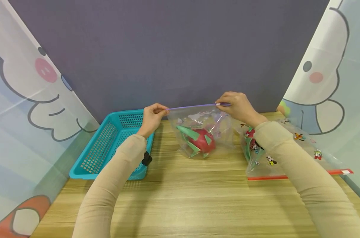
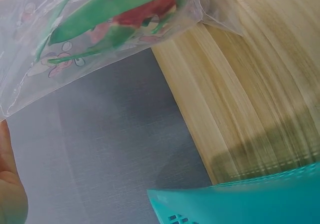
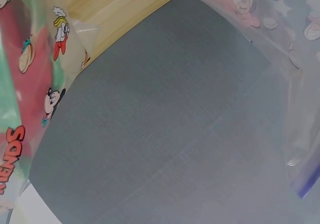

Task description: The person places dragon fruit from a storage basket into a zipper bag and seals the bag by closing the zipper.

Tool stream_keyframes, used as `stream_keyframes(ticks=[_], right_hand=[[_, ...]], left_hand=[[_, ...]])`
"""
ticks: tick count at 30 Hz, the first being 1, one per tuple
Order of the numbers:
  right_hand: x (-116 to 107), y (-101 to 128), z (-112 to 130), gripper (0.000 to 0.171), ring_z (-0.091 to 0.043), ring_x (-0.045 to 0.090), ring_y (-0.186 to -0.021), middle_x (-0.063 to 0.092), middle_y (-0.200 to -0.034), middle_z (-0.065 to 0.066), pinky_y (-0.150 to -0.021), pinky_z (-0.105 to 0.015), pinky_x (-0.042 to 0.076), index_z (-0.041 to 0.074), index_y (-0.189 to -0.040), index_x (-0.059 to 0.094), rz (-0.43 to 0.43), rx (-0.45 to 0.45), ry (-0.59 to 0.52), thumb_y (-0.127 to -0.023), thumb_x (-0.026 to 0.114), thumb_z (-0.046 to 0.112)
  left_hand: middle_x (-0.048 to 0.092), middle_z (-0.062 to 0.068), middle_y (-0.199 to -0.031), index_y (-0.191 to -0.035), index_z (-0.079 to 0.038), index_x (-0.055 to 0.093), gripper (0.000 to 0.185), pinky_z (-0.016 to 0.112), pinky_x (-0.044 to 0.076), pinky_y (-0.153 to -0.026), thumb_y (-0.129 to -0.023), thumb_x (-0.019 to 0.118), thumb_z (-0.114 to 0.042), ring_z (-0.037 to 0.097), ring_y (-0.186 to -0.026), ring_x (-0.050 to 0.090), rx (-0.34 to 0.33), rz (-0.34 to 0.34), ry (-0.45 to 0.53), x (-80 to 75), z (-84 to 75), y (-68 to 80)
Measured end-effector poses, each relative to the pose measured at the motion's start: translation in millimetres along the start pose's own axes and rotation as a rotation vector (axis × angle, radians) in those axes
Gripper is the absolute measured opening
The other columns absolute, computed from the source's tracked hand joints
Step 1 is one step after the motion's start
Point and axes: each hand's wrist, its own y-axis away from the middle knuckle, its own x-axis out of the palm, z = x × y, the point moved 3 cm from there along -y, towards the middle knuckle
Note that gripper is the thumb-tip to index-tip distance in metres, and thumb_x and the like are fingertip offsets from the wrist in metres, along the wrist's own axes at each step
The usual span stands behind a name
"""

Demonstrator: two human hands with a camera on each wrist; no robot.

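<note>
A clear zip bag (image 1: pixel 224 127) with a purple zip edge hangs upright over the table, a red dragon fruit (image 1: pixel 204 141) with green scales inside it. My left hand (image 1: pixel 151 118) pinches the left end of the zip edge between thumb and fingers. Near the right end, my right hand (image 1: pixel 236 105) pinches the zip at its small white slider. In the left wrist view the dragon fruit (image 2: pixel 107 14) shows through the plastic, with only part of the left hand (image 2: pixel 11 181) at the edge. The right wrist view catches the purple zip end (image 3: pixel 306 181) but not the right hand.
Left of the bag stands a turquoise plastic basket (image 1: pixel 92 148) with a black clip (image 1: pixel 146 159) on its side. Under my right forearm lies a second printed zip bag (image 1: pixel 305 153) with a red zip, holding another dragon fruit (image 1: pixel 247 147). A dark panel (image 1: pixel 180 56) rises behind the wooden table (image 1: pixel 192 198).
</note>
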Motion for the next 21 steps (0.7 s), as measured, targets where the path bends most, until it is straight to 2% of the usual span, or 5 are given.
stream_keyframes(ticks=[10, 17, 21], right_hand=[[-10, 3, -5, 0.007, -0.021, 0.062, -0.062, 0.067, -0.075, -0.009, -0.053, -0.033, 0.048, 0.001, -0.079, 0.073, -0.031, -0.004, 0.04, -0.072, 0.075, 0.002], [-13, 10, -10, 0.007, -0.022, 0.062, -0.061, 0.067, -0.075, -0.009, -0.052, -0.034, 0.048, 0.001, -0.08, 0.073, -0.01, 0.031, 0.058, -0.073, 0.074, 0.0], [-19, 12, -12, 0.008, -0.023, 0.062, -0.062, 0.067, -0.075, -0.01, -0.053, -0.035, 0.048, 0.0, -0.08, 0.072, -0.016, 0.021, 0.066, -0.072, 0.075, 0.0]], left_hand=[[0.07, 0.008, -0.089, -0.092, -0.004, 0.067, 0.01, 0.03, 0.053, -0.081, -0.086, 0.064, -0.011, 0.016, -0.084, 0.066, 0.02, -0.011, -0.01, 2.1, -2.6, -4.7], [0.07, 0.006, -0.087, -0.091, -0.004, 0.067, 0.009, 0.038, 0.052, -0.084, -0.085, 0.064, -0.01, 0.014, -0.083, 0.066, -0.004, -0.011, 0.02, 4.7, -0.1, -1.5], [0.069, 0.007, -0.088, -0.091, -0.005, 0.067, 0.009, 0.035, 0.052, -0.083, -0.085, 0.064, -0.011, 0.015, -0.084, 0.066, -0.005, -0.019, 0.004, 7.4, 0.0, -3.2]])
